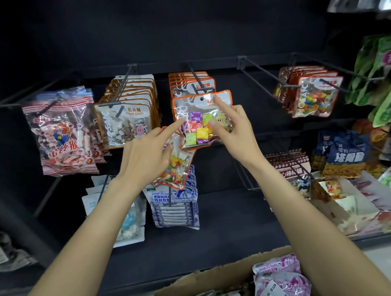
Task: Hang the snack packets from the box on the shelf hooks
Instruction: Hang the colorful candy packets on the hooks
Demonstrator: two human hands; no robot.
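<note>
Head view. The right hand (233, 129) pinches a candy packet (205, 120) between thumb and forefinger: the thumb presses the clear front at the packet's 4 o'clock, and the forefinger reaches up to its top edge, just right of the punched hang hole. The other fingers curl loosely behind. The packet is a glossy, clear plastic pouch with an orange border, filled with square sweets wrapped in purple, yellow, green and red. It is held just in front of the middle hook (201, 84), a thin dark metal rod carrying a row of matching pouches (189, 79).

The left hand (147, 157) is partly open. Its forefinger stretches out to touch the held packet's left edge at 9 o'clock, while the lower fingers grip a second packet (174, 167), also clear with an orange rim, holding small mixed-colour sweets; this one hangs tilted at 7 o'clock from the first.

At 9 o'clock from the hands, stone-candy pouches (126, 121) hang in a stack, and farther left a crinkly red-and-white striped bag (63, 135). At 3 o'clock is another hook of orange-rimmed pouches (314, 95).

The cardboard box (204, 284), matte brown with open flaps, sits at 6 o'clock, with shiny purple-and-white packets (281, 281) inside.
</note>
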